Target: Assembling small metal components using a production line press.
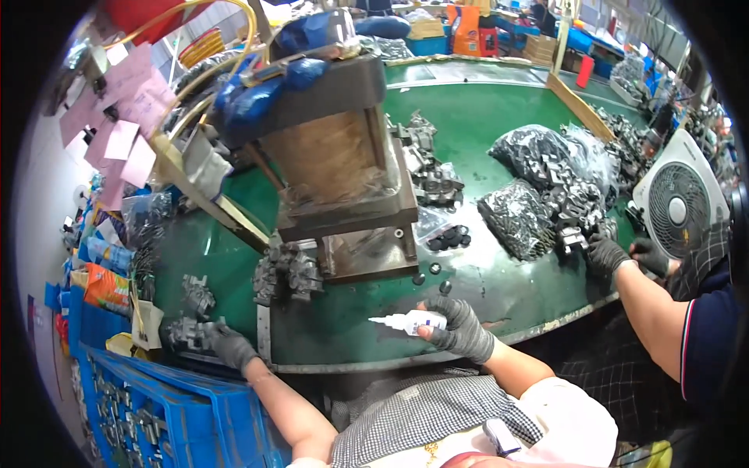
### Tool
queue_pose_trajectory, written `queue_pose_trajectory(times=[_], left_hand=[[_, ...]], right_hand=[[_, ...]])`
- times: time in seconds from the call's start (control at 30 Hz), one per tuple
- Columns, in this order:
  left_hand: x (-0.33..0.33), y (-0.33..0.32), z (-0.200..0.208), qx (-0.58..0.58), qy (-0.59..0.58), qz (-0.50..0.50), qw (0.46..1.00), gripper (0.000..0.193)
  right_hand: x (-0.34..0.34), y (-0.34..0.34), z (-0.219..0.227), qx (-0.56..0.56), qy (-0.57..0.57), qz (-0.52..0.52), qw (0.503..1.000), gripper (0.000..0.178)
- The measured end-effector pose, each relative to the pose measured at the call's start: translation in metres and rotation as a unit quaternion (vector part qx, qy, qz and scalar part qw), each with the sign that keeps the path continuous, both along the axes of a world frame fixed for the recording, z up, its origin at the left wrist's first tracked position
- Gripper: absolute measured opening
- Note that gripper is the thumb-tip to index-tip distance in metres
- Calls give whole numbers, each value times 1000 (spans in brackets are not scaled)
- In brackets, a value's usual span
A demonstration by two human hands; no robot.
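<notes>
My right hand [462,334], in a grey glove with bare fingertips, is closed round a small white squeeze bottle [425,320]. The bottle lies sideways in the grip, its thin nozzle pointing left over the green table. At the table's left front edge, my left hand [232,348], gloved alike, has its fingers closed on a grey metal casting [187,334]. Just behind that stands another metal casting [198,294]. More castings [290,273] are clustered by the foot of a heavy press-like fixture [343,203]. Small black round caps [449,237] lie to its right.
Blue crates [179,413] holding metal parts stand at the lower left. Bags of dark parts [515,218] and a pile of castings cover the table's right. There a co-worker's gloved hands [607,253] handle parts beside a white fan [680,195].
</notes>
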State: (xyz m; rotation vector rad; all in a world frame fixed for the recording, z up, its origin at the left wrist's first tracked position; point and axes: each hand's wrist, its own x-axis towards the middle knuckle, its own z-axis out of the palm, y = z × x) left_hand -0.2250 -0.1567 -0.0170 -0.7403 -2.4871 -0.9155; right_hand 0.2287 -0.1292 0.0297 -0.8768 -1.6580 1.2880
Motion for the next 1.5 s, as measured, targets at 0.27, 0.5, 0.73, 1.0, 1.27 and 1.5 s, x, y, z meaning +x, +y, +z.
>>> queue_pose_trajectory(times=[0.27,0.5,0.73,1.0,1.27,1.5], left_hand=[[145,-76,25,154,-175,-204,951,30],[172,-57,33,-60,-38,-324,944,37],[191,-47,27,-74,-74,-365,925,29],[202,-56,60,-191,-53,-398,896,53],[219,-36,53,-464,-57,-434,770,75],[236,-42,74,-545,-115,-412,721,64]], right_hand=[[1,6,3,-31,22,-1,999,40],[-5,-5,7,-88,77,1,993,44],[-4,-10,2,-130,84,-62,986,46],[-1,-10,4,-133,86,-74,985,42],[-11,-11,4,-115,74,-38,990,49],[-2,-17,4,-183,101,-51,977,47]])
